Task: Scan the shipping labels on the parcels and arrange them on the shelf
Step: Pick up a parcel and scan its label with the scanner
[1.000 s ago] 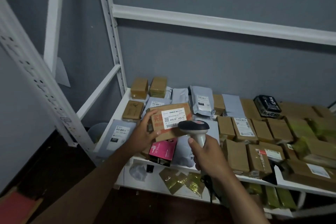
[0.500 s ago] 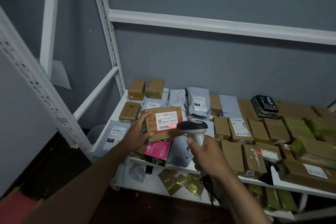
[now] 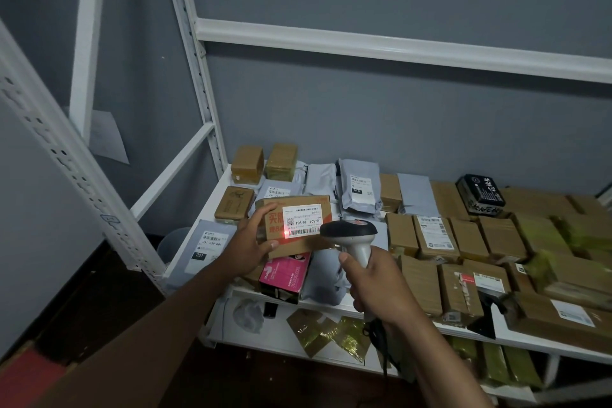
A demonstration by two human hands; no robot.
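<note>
My left hand grips the left end of a brown cardboard parcel with orange print, held above the shelf's left part. Its white shipping label faces me, and a red scanner dot glows at the barcode's left end. In my right hand is a handheld barcode scanner, gripped by its pale handle, its dark head pointing at the label from the right. The white shelf carries many brown boxes and grey mailer bags.
A pink box lies under the held parcel at the shelf's front edge. A grey mailer marked 231 lies at the left, a black box at the back right. White uprights and a crossbar frame the shelf; gold packets lie on the lower shelf.
The parcel and scanner stay in about the same pose. A red scan dot now shows on the barcode's left end.
</note>
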